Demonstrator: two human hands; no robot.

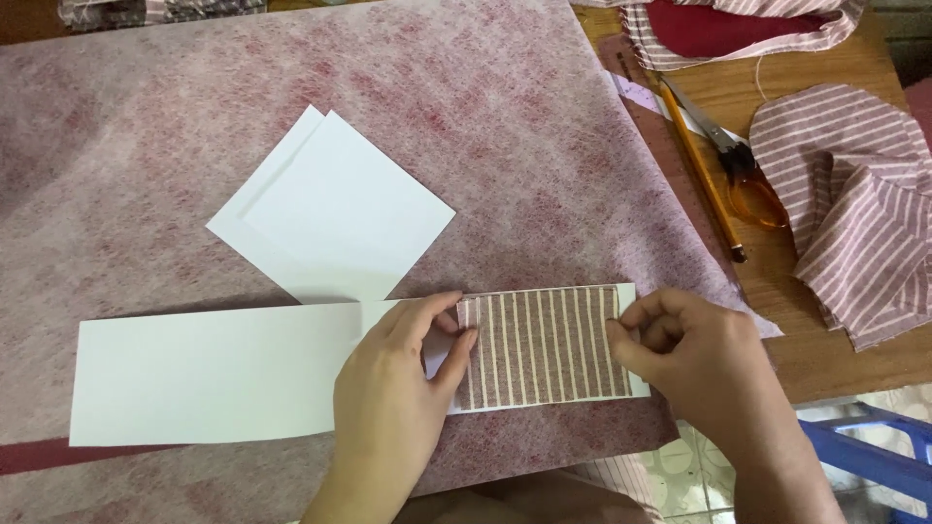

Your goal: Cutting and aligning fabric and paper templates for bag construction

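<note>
Striped fabric piece (540, 345) lies flat on the long white card strip (209, 374), directly between both hands. Left hand (393, 403) at its 9 o'clock pinches the left edge with thumb and forefinger. Right hand (694, 364) at 3 o'clock pinches the right edge, fingers curled. White cards (335, 213) at 11 o'clock; scissors (743, 170) at 2 o'clock.

free: mat top-left (146, 116) | blocked: scissors (743, 165), pencil (701, 170) right
</note>
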